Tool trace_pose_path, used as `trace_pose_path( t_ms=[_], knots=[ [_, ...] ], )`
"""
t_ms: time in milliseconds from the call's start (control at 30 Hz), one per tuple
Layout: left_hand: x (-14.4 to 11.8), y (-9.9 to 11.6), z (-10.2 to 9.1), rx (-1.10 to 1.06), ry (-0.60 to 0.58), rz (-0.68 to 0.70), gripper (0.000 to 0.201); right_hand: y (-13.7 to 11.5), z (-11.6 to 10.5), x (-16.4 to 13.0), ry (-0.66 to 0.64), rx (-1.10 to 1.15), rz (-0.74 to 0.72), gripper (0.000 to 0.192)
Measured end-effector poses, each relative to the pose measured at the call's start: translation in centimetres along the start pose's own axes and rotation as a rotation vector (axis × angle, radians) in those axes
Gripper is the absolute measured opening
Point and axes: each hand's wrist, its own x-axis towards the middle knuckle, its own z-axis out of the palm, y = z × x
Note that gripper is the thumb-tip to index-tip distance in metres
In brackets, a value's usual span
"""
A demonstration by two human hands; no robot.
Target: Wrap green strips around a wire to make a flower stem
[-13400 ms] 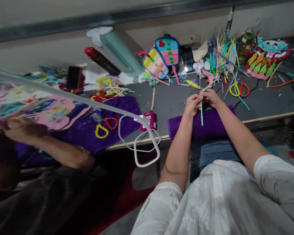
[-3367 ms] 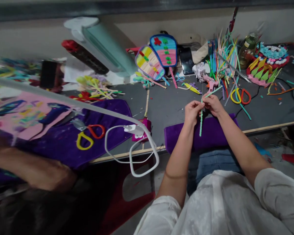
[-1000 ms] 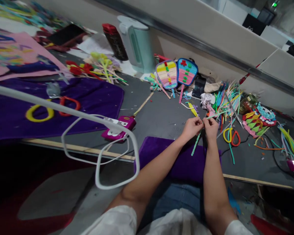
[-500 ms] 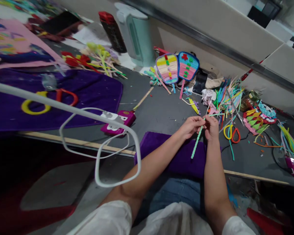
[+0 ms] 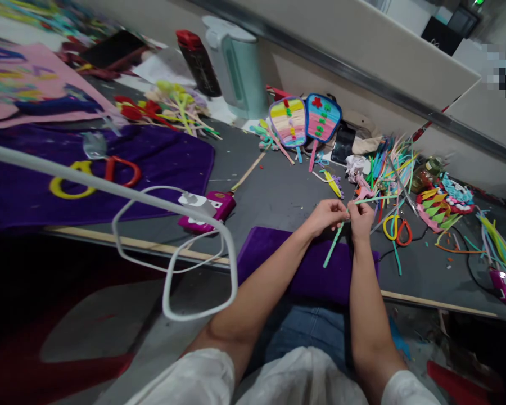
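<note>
Both hands, left hand [image 5: 326,215] and right hand [image 5: 360,216], grip pinching green stick [image 5: 333,247] over purple cloth [image 5: 278,264] at table edge [image 5: 430,302].

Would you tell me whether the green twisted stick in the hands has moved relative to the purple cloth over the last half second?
Hardly. The green twisted stick still hangs from both hands over the purple cloth, its lower tip over the same patch, short of the table edge.
</note>
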Motion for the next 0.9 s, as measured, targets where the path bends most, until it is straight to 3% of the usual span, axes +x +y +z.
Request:
trace_pose_path(
  t_ms=[200,300,467,567,700,800,900],
  knots=[
    [0.2,-0.3,-0.1,0.002,0.034,-0.038,0.020,0.4,0.2,-0.3,0.020,-0.083,-0.011,0.024],
    [0.2,-0.4,-0.2,-0.147,-0.007,-0.077,0.029,0.0,0.5,-0.4,0.014,0.079,0.057,0.020],
    [0.3,-0.8,-0.3,-0.408,-0.112,-0.173,0.038,-1.2,0.7,-0.7,-0.066,0.471,0.320,0.017],
    [0.3,-0.9,-0.3,-0.457,-0.162,-0.193,0.040,-1.4,0.8,-0.8,-0.132,0.566,0.355,0.017],
    [-0.1,-0.4,-0.1,-0.292,-0.112,-0.152,0.035,-0.9,0.8,-0.8,0.006,0.444,0.244,0.018],
    [-0.3,-0.3,0.3,-0.064,0.000,-0.018,0.029,-0.5,0.5,-0.7,0.072,0.182,0.065,0.021],
    [-0.2,-0.6,0.6,0.159,0.119,0.088,0.024,-0.1,0.2,-0.6,0.085,-0.080,-0.022,0.025]
  ],
)
